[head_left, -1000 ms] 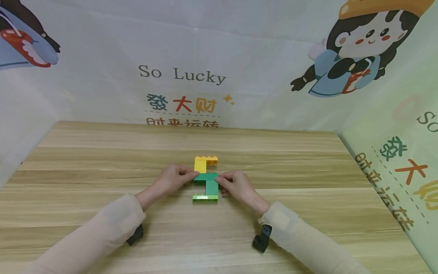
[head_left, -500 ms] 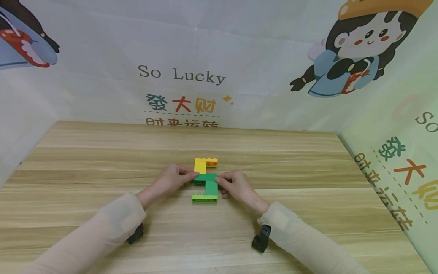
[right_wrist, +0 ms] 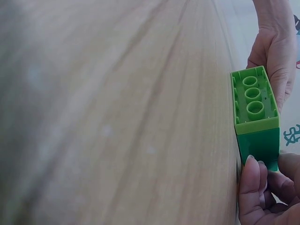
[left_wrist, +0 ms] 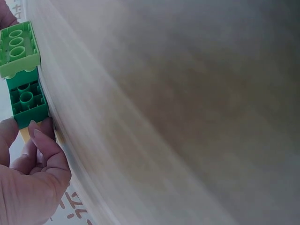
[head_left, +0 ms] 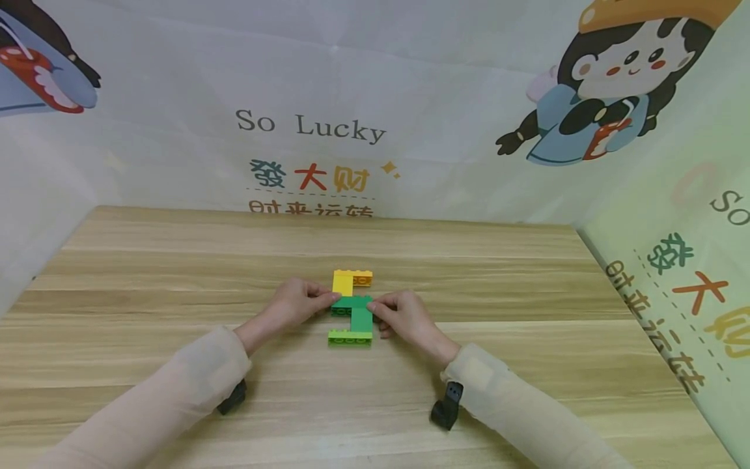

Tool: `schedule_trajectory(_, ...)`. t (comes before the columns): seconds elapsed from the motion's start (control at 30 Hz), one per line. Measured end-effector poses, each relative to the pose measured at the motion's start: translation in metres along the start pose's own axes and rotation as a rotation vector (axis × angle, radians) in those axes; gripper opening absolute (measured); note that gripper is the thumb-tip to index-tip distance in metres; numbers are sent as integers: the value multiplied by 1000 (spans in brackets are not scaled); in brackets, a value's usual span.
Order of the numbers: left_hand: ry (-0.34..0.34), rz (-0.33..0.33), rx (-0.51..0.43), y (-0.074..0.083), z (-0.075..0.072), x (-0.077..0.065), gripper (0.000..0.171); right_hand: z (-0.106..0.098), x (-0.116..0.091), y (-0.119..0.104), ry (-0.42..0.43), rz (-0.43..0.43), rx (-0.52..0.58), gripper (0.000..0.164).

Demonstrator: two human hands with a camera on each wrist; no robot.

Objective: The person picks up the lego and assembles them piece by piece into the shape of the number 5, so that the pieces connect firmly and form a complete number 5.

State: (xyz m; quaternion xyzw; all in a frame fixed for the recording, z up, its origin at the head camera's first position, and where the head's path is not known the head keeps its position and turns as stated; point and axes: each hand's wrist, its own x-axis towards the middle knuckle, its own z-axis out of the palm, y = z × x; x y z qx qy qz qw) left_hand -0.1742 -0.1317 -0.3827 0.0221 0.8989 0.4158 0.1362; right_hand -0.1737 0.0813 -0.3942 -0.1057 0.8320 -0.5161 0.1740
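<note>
Between my two hands in the head view lies a zigzag build of toy building bricks on the table. At its far end is an orange-yellow brick (head_left: 363, 279) joined to a yellow brick (head_left: 342, 284). A dark green brick (head_left: 353, 302) forms the middle, then a green brick (head_left: 361, 320), with a light green brick (head_left: 349, 338) nearest me. The left hand (head_left: 291, 306) pinches the dark green brick's left end. At its right end, the right hand (head_left: 409, 318) pinches the green part. Both wrist views show the light green brick's hollow underside (left_wrist: 18, 44) (right_wrist: 253, 93).
The wooden table (head_left: 176, 260) spreads around the build. Behind it hangs a pale printed cloth (head_left: 439, 163) with lettering and cartoon figures, and it also runs along both sides. Dark straps (head_left: 447, 405) sit at both wrists.
The far yellow end of the build sits slightly lower in the head view, and the light green brick's hollow side shows a little more. Both hands keep their grip nearly in place.
</note>
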Motion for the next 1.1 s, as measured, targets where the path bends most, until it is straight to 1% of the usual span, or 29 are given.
schedule_trajectory(0.4,18,24,-2,-2,1,5,31,-4,0,0,-3,15,20,23)
schedule_trajectory(0.57,11,25,-12,-3,-3,5,30,-9,1,2,-19,21,41,26)
schedule_trajectory(0.63,0,31,-17,-4,-7,4,30,-13,-1,3,-24,2,45,27)
schedule_trajectory(0.7,-11,45,-24,-5,-13,2,32,-19,-4,3,-26,-43,34,29)
schedule_trajectory(0.77,-3,78,-26,-5,-19,-1,35,-26,-8,2,-31,-106,8,32)
schedule_trajectory(0.83,11,127,-29,-5,-24,-6,39,-32,-14,0,-41,-176,-18,36)
schedule_trajectory(0.93,38,222,-44,-3,-29,-13,41,-39,-23,-3,-52,-264,-57,39)
schedule_trajectory(0.97,40,252,-58,-1,-30,-16,42,-41,-27,-5,-54,-295,-67,39)
schedule_trajectory(1.03,37,322,-81,3,-31,-22,42,-43,-33,-7,-39,-368,-134,39)
schedule_trajectory(1.1,27,383,-100,7,-31,-29,43,-44,-41,-9,-30,-430,-175,38)
